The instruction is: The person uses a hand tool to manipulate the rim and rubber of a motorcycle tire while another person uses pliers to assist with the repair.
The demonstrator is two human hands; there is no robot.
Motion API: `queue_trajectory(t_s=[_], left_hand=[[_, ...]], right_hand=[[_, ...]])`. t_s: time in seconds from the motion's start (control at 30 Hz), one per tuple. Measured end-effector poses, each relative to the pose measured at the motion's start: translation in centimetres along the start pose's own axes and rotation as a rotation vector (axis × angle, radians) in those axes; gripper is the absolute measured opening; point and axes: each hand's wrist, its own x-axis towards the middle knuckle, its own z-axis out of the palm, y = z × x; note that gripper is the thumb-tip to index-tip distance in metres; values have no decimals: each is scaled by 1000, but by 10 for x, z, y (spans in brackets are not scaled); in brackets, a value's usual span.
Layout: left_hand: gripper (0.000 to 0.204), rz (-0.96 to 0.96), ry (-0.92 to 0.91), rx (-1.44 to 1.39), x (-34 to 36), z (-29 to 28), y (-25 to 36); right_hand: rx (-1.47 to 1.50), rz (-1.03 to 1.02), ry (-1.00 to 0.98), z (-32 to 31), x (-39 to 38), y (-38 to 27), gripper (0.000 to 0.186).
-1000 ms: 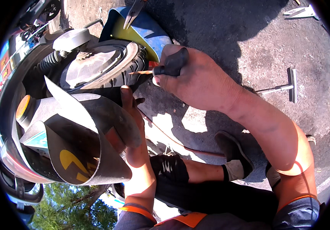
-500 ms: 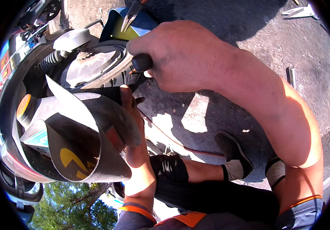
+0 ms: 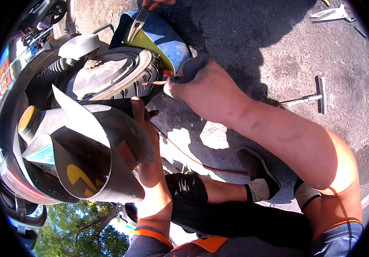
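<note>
A scooter wheel with a black tire lies tilted at the left. My left hand reaches up beside the mudguard. Its thumb presses on the tread, and most of its fingers are hidden. Right of the tire, my right hand is closed around the black handle of a tire plug tool. The tool's thin brownish tip points left at the tread; whether it touches cannot be told. Another person's hand at the top holds pliers over a blue and yellow container.
A T-shaped metal wrench lies on the ground at the right. A white scrap lies far right. A reddish hose runs past my shoe. A curled dark sheet juts out near my left forearm.
My right hand has drawn back from the tire, right and downward, baring the tool's tip. The other person's pliers have moved left and down. My left hand has stayed nearly still.
</note>
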Motion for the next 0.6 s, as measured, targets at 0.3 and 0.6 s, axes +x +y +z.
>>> queue_trajectory(t_s=[0.3,0.6], left_hand=[[47,-6,-24,20,-29,44,38],[45,-132,-182,20,-2,8,8]], right_hand=[[-75,-153,164,45,-59,-6,52],[-332,-104,-184,-12,-32,-46,29]])
